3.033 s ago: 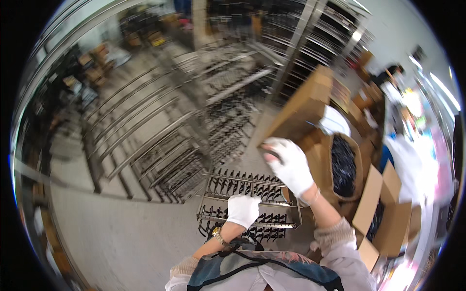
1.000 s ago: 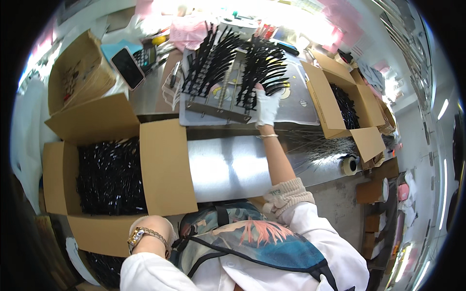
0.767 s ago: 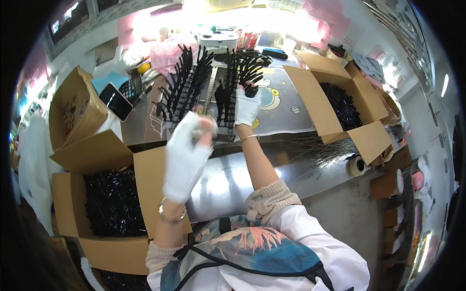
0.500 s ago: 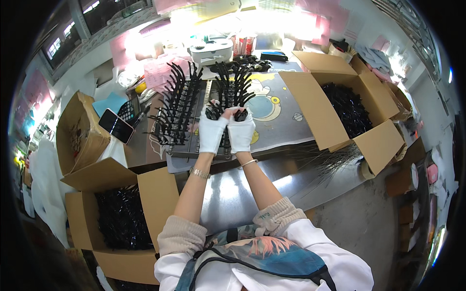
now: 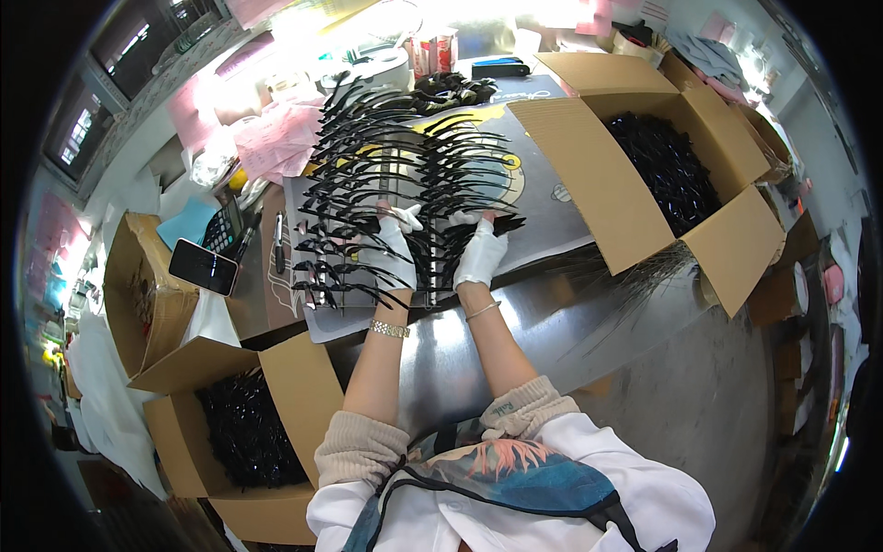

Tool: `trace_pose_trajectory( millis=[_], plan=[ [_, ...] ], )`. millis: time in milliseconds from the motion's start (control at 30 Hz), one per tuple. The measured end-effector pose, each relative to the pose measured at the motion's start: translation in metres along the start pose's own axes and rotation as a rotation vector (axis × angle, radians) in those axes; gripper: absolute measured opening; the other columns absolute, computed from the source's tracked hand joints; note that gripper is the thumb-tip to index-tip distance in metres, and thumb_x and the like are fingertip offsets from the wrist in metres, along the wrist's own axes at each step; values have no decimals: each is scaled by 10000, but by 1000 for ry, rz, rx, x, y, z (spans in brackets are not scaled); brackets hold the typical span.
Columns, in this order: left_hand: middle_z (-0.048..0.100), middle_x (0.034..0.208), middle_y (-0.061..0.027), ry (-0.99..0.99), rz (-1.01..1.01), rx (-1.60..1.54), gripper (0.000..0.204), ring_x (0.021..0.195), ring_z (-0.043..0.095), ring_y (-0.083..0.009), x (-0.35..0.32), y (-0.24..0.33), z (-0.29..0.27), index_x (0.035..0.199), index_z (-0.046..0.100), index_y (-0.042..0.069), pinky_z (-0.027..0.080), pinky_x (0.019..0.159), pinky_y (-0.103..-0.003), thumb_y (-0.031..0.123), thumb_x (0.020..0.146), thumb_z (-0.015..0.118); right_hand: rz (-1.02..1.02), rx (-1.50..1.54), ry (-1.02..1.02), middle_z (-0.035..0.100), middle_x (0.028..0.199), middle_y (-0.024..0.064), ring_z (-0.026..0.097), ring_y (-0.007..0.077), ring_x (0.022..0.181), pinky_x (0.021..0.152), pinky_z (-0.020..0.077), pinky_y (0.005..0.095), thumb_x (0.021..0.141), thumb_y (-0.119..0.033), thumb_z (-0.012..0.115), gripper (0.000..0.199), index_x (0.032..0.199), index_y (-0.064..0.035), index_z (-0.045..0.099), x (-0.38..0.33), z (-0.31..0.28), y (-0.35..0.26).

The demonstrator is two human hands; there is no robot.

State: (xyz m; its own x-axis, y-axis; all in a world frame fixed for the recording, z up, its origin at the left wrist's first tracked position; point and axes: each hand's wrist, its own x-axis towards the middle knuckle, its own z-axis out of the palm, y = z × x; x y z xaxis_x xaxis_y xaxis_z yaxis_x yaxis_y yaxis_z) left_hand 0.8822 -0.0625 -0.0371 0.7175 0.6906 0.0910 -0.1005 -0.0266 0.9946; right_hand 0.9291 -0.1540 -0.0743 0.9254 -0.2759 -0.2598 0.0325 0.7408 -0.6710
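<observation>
Rack (image 5: pixel 386 198) of black curved pieces lies mid-worktop, its long axis running away from me; my left hand (image 5: pixel 391 250) and right hand (image 5: pixel 478 253), both gloved, grip its near end.

cardboard boxes (image 5: pixel 644 156): 4 | gloved hands (image 5: pixel 395 244): 2 | phone (image 5: pixel 203 267): 1 | calculator (image 5: pixel 223 230): 1

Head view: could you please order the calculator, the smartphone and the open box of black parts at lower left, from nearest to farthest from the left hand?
From the left hand:
1. Calculator, to its left on the bench.
2. Smartphone, farther left, beside the calculator.
3. Open box of black parts, down at lower left.
</observation>
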Motion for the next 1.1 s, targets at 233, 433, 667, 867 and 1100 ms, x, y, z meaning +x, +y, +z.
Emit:
trace_pose_trajectory(
  millis=[233,433,667,867,1100],
  plan=[
    [404,634,-24,-55,113,-441,463,585,465,-178,7,-1,0,717,373,113,544,858,-426,414,1066,424,317,268,154,605,905,127,656,266,802,790,613,420,1022,-193,544,195,1062,-2,538,15,-11,1],
    [391,627,-16,156,-76,-710,373,564,435,-177,31,-5,-26,746,383,107,518,895,-416,311,1059,384,455,495,119,621,805,73,664,271,832,839,564,449,1074,-302,396,299,886,-103,517,8,-25,14],
    [382,612,-2,25,-77,-747,416,549,415,-177,44,-12,-44,759,397,127,540,845,-469,397,1073,430,268,-240,-309,556,662,-23,548,100,591,563,462,296,1047,-360,487,312,831,-142,541,-41,2,-14],
    [395,644,4,62,-82,-738,288,578,426,-156,43,-15,-39,814,408,114,546,877,-470,261,1060,430,576,-115,-1029,637,767,15,622,176,736,712,523,323,1020,-291,548,213,1038,-88,612,-73,21,-133],
    [496,616,-41,18,30,-219,404,584,533,-176,25,5,-31,701,532,52,552,784,-413,268,1041,504,-1187,-1836,-159,720,882,171,710,355,841,728,576,449,882,-453,668,430,1120,-96,652,91,92,-314]
  ],
)
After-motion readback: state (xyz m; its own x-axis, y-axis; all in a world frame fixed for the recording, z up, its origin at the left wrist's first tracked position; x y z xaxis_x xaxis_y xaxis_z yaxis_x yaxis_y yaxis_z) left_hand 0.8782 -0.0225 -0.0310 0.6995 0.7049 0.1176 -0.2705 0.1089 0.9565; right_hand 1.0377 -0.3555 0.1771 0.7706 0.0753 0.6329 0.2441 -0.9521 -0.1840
